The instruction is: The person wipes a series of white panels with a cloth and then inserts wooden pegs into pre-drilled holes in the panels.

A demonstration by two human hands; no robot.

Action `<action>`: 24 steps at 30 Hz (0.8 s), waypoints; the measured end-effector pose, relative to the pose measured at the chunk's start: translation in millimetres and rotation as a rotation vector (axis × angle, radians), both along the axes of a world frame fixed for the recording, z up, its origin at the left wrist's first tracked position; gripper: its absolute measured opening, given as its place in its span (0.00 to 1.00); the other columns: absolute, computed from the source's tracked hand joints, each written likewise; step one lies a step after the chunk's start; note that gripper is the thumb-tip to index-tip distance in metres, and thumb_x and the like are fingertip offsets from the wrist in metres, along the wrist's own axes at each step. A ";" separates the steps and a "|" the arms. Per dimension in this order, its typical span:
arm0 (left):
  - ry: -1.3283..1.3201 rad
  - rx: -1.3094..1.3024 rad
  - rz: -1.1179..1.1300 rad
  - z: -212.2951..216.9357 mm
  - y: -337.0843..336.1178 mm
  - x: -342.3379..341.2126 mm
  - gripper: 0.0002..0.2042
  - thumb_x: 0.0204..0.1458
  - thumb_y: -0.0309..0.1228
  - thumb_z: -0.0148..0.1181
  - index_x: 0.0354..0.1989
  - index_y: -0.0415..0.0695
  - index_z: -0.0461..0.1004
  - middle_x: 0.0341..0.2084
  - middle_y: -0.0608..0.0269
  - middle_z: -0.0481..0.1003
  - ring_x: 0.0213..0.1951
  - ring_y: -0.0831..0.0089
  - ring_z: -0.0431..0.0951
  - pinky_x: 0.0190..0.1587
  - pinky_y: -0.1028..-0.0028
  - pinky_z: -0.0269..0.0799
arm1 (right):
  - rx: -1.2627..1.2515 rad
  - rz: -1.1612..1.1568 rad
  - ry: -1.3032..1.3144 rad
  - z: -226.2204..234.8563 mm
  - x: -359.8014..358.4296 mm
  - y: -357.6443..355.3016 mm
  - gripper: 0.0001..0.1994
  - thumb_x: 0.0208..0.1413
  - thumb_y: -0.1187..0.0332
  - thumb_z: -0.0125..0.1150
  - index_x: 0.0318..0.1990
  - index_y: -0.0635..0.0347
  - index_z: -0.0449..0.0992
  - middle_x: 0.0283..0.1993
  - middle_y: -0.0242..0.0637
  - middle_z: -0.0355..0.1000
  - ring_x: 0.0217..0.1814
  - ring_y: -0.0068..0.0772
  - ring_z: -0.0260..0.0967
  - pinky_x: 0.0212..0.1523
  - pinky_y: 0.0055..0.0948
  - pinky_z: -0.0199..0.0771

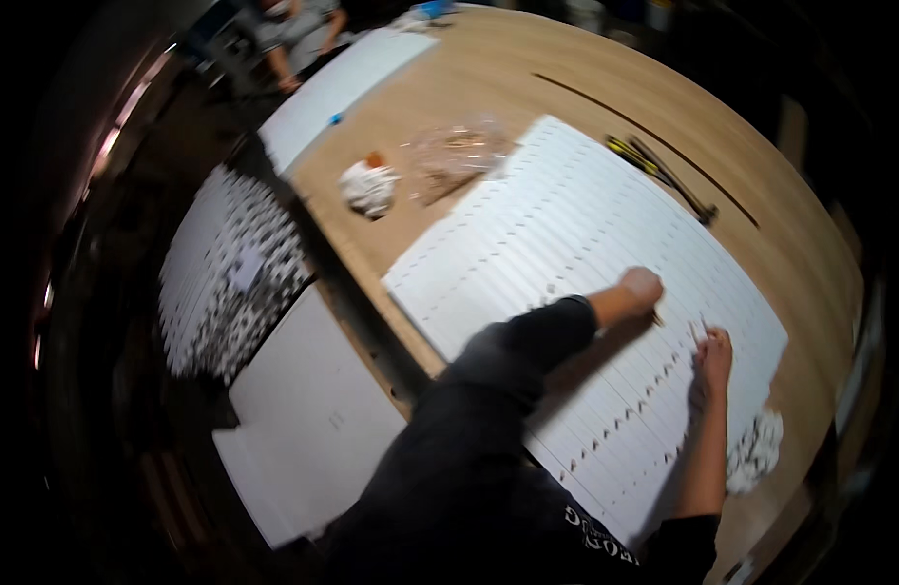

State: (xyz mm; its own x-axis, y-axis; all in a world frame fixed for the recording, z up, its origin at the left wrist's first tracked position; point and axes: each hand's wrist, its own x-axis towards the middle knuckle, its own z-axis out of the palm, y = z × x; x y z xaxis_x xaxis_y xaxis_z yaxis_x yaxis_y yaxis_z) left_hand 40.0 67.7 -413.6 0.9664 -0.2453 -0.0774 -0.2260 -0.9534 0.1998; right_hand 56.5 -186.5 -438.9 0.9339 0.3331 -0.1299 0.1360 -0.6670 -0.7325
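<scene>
White slats (566, 210) lie side by side on the wooden table, crossed by rows of small dark holes. Along one row, small brown pegs (630, 411) stick up from the slats. My left hand (642, 288) is closed over the middle of the slats, and a small brownish tip shows below its fingers; what it holds is mostly hidden. To its right and nearer me, my right hand (714, 356) pinches a small thin piece just above the slats. Motion blur softens both hands.
On the table (800, 253) lie a clear bag of brown pieces (459, 151), a crumpled white cloth (368, 187), a yellow-and-black hand tool (664, 175), a thin dark rod (644, 133) and a white bundle (756, 453). Stacked white slats (201, 263) stand left; a person (298, 39) sits beyond.
</scene>
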 end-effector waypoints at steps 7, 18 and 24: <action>-0.389 -0.229 0.135 -10.5 -44.3 -54.6 0.07 0.38 0.31 0.54 0.16 0.43 0.76 0.26 0.56 0.72 0.37 0.61 0.73 0.40 0.64 0.69 | -0.101 0.022 -0.220 19.0 -12.5 66.7 0.09 0.58 0.65 0.48 0.45 0.52 0.65 0.35 0.46 0.74 0.37 0.49 0.72 0.39 0.38 0.70; -0.229 -0.432 0.286 -25.4 -75.2 -53.3 0.07 0.43 0.28 0.52 0.26 0.38 0.74 0.29 0.50 0.74 0.31 0.59 0.77 0.31 0.64 0.74 | -0.430 0.243 -0.280 33.7 -23.8 69.8 0.06 0.57 0.66 0.45 0.38 0.55 0.65 0.25 0.42 0.70 0.27 0.46 0.71 0.32 0.38 0.67; -0.181 -0.423 0.175 -17.9 -55.4 -41.8 0.08 0.46 0.27 0.51 0.27 0.36 0.76 0.36 0.46 0.73 0.35 0.53 0.77 0.37 0.58 0.73 | 0.360 -0.010 0.103 20.8 -1.3 39.1 0.07 0.59 0.66 0.49 0.35 0.58 0.69 0.27 0.29 0.64 0.28 0.20 0.59 0.30 0.22 0.63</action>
